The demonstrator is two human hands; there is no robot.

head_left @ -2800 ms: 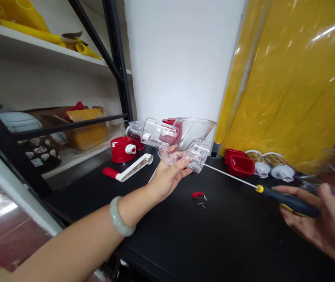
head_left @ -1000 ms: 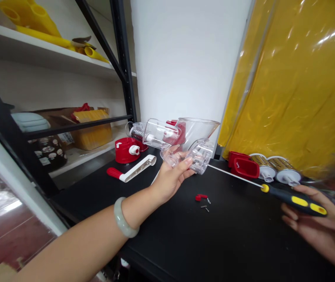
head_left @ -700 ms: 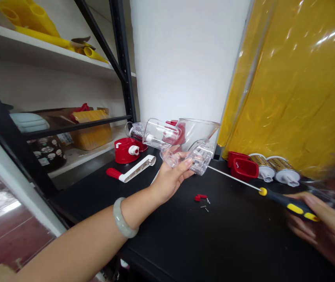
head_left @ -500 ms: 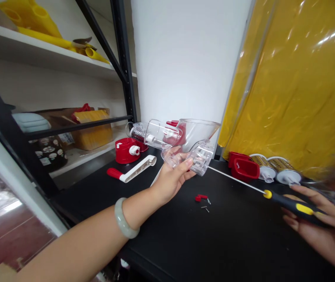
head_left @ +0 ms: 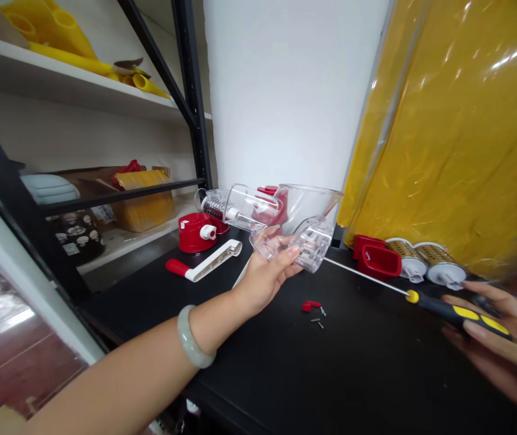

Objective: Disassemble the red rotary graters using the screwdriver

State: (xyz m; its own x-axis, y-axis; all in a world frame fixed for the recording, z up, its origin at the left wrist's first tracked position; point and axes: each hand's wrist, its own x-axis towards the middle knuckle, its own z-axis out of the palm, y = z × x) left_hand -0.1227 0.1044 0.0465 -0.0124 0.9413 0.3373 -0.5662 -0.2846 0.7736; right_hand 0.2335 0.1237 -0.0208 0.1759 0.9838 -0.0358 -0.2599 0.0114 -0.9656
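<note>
Clear plastic hopper (head_left: pixel 306 226) is held by the left hand (head_left: pixel 271 275) above the tabletop (head_left: pixel 367 368), mid-scene; fingers are wrapped round its lower part, wide mouth tilted up. Screwdriver (head_left: pixel 412 296) is held by the handle in the right hand (head_left: pixel 512 344), loose grip, index finger extended, hand partly blurred. Shaft is pointed left, run up to the hopper's lower right edge; tip contact can't be told.

On the tabletop, below the hopper and to the right: small red part (head_left: pixel 311 306), with small metal pins (head_left: pixel 316 320) strewn just beside it on the near side. Left: red-gripped white crank (head_left: pixel 206 266) is laid flat, near side of a round red base (head_left: pixel 195 234). Far right: red trays (head_left: pixel 380 260) and two grater drums (head_left: pixel 439 263) are lined up by the yellow wrapped panel (head_left: pixel 448 139).
</note>
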